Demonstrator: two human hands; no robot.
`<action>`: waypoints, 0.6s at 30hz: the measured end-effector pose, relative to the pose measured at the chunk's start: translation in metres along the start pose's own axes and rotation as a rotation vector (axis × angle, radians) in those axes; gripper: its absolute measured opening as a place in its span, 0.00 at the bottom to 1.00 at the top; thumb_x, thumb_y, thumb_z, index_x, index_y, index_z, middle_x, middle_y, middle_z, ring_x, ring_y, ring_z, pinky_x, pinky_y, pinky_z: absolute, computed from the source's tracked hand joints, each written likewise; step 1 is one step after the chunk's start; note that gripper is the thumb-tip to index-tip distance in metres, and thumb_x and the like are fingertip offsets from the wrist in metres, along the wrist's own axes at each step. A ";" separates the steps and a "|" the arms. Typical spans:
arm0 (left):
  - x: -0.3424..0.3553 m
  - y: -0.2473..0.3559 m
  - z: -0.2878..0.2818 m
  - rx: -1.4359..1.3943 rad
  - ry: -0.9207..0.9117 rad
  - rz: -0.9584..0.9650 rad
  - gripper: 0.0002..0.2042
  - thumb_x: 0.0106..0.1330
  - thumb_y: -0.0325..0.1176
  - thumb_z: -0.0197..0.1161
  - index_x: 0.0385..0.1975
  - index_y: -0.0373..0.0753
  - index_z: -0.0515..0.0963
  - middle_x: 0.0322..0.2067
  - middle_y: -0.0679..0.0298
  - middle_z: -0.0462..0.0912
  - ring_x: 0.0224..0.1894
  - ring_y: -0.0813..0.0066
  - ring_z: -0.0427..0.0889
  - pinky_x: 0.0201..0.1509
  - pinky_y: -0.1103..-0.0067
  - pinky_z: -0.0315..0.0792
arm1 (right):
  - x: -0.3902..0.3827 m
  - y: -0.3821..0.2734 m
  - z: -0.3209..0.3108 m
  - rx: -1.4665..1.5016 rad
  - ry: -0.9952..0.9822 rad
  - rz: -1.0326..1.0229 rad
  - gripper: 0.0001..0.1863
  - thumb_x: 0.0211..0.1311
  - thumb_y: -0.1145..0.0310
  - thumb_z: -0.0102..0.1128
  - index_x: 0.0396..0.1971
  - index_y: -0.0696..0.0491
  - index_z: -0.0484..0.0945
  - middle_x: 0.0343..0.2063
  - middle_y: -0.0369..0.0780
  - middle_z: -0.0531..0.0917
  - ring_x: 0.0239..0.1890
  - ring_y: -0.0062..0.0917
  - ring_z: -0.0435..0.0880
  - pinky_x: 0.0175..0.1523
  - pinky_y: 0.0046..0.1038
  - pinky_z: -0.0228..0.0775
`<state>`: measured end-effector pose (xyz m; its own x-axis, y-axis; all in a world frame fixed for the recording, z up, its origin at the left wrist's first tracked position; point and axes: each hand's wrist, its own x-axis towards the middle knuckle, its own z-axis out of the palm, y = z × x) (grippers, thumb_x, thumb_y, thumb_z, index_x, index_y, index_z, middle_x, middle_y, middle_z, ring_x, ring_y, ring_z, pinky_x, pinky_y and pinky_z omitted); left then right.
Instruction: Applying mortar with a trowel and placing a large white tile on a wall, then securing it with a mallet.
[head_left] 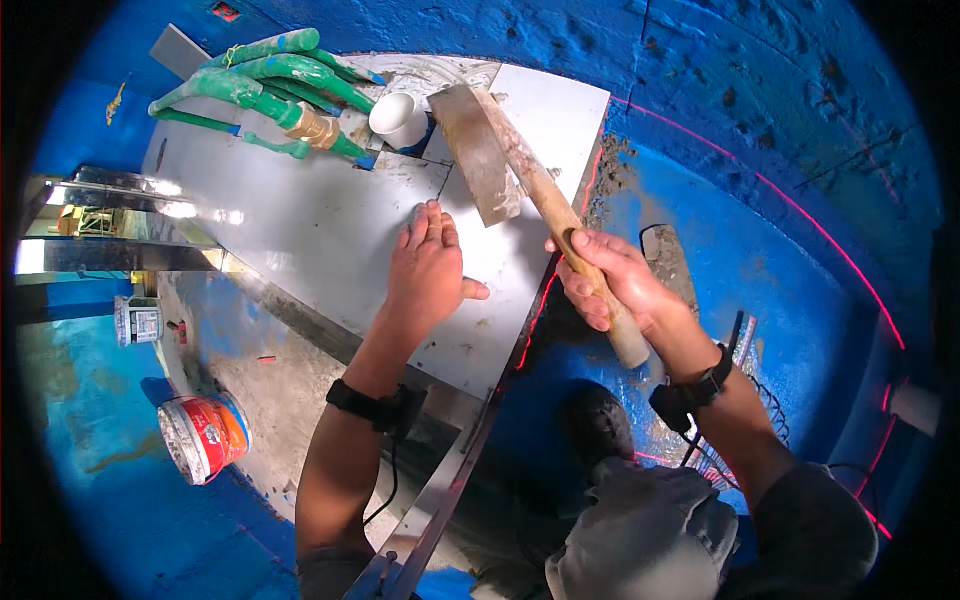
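Note:
My right hand (pixel 610 280) is wrapped round the pale wooden handle of a long tool (pixel 545 195). At the tool's far end is a flat, rectangular, brownish-grey piece (pixel 475 150) smeared with mortar; how it joins the handle I cannot tell. It is over large white tiles (pixel 330 225). My left hand (pixel 430 262) lies palm down on the tiles, fingers stretched forward and thumb out, beside a joint between tiles. Just beyond stands a white cup-like pipe end or cup (pixel 398 120), close to a cut-out in the tiles.
Green pipes (pixel 270 85) with a brass-coloured fitting rise at the back left. Blue-coated walls (pixel 780 110) surround the work, crossed by a red laser line (pixel 790 200). Shiny metal bars (pixel 120 250) reach in from the left. A red-orange bucket (pixel 208 437) and a white bucket (pixel 137 321) stand lower left.

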<state>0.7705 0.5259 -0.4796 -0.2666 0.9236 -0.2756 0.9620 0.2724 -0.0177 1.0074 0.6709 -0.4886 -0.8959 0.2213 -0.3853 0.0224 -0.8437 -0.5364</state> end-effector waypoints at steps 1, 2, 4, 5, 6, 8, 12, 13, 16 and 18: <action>-0.001 -0.003 0.004 0.000 0.026 0.018 0.56 0.50 0.62 0.77 0.69 0.20 0.64 0.73 0.35 0.60 0.79 0.44 0.54 0.79 0.56 0.54 | 0.000 -0.003 -0.001 0.021 -0.056 0.015 0.20 0.79 0.51 0.55 0.53 0.55 0.75 0.22 0.34 0.71 0.13 0.18 0.68 0.14 0.24 0.63; -0.002 -0.006 0.008 0.001 0.052 0.035 0.56 0.50 0.62 0.76 0.69 0.21 0.64 0.73 0.35 0.60 0.80 0.43 0.53 0.79 0.53 0.53 | 0.004 -0.004 0.001 0.025 -0.066 0.013 0.20 0.79 0.51 0.55 0.53 0.55 0.75 0.22 0.34 0.71 0.13 0.18 0.68 0.14 0.24 0.63; -0.015 -0.016 0.022 0.026 0.159 0.070 0.57 0.47 0.62 0.78 0.69 0.23 0.64 0.74 0.36 0.59 0.80 0.42 0.52 0.78 0.50 0.53 | 0.011 -0.002 0.010 0.025 -0.051 0.038 0.20 0.79 0.51 0.56 0.51 0.54 0.74 0.21 0.34 0.71 0.13 0.17 0.68 0.14 0.24 0.63; -0.022 -0.021 0.028 0.041 0.276 0.110 0.58 0.43 0.62 0.79 0.69 0.25 0.64 0.74 0.38 0.59 0.80 0.42 0.52 0.78 0.48 0.53 | 0.013 0.000 0.011 0.048 -0.060 0.046 0.19 0.78 0.51 0.57 0.50 0.53 0.74 0.21 0.33 0.71 0.14 0.17 0.68 0.14 0.24 0.63; -0.025 -0.010 0.031 0.020 0.282 0.129 0.58 0.43 0.62 0.79 0.69 0.25 0.64 0.74 0.38 0.59 0.80 0.42 0.52 0.78 0.48 0.53 | 0.008 -0.004 0.000 0.041 -0.032 0.039 0.19 0.78 0.51 0.57 0.50 0.53 0.74 0.21 0.33 0.71 0.14 0.17 0.68 0.14 0.24 0.63; -0.058 0.000 0.026 -0.138 0.107 0.240 0.59 0.42 0.60 0.81 0.72 0.30 0.62 0.77 0.40 0.53 0.81 0.40 0.47 0.79 0.45 0.49 | 0.009 0.000 -0.012 0.042 -0.025 0.062 0.19 0.78 0.51 0.57 0.50 0.53 0.74 0.21 0.33 0.71 0.14 0.16 0.68 0.14 0.23 0.62; -0.116 0.002 0.015 -0.207 -0.105 0.131 0.64 0.38 0.53 0.86 0.76 0.34 0.55 0.79 0.42 0.47 0.81 0.37 0.43 0.79 0.43 0.47 | 0.012 -0.001 -0.002 0.112 -0.080 0.044 0.19 0.79 0.50 0.55 0.50 0.53 0.75 0.22 0.33 0.72 0.14 0.15 0.67 0.14 0.22 0.61; -0.119 0.003 0.016 -0.247 -0.083 0.116 0.65 0.36 0.50 0.87 0.76 0.35 0.54 0.79 0.42 0.46 0.81 0.37 0.42 0.79 0.43 0.47 | 0.012 -0.001 -0.002 0.109 -0.082 0.046 0.19 0.79 0.50 0.55 0.50 0.53 0.75 0.22 0.33 0.72 0.14 0.15 0.67 0.14 0.22 0.61; -0.120 0.007 0.017 -0.293 -0.069 0.081 0.65 0.35 0.46 0.88 0.77 0.35 0.54 0.79 0.43 0.46 0.82 0.38 0.42 0.80 0.44 0.46 | 0.012 -0.001 -0.004 0.115 -0.041 0.042 0.19 0.80 0.51 0.54 0.51 0.53 0.75 0.21 0.33 0.71 0.14 0.15 0.67 0.14 0.22 0.61; -0.119 0.009 0.015 -0.296 -0.077 0.063 0.64 0.36 0.46 0.87 0.76 0.35 0.54 0.79 0.43 0.46 0.82 0.39 0.42 0.80 0.44 0.46 | 0.014 -0.002 -0.004 0.110 -0.062 0.039 0.19 0.80 0.51 0.53 0.51 0.53 0.74 0.21 0.32 0.71 0.14 0.15 0.66 0.14 0.22 0.61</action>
<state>0.8117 0.4139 -0.4616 -0.1913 0.9208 -0.3398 0.9144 0.2930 0.2794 0.9966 0.6774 -0.4955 -0.9209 0.1599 -0.3556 0.0116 -0.9004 -0.4348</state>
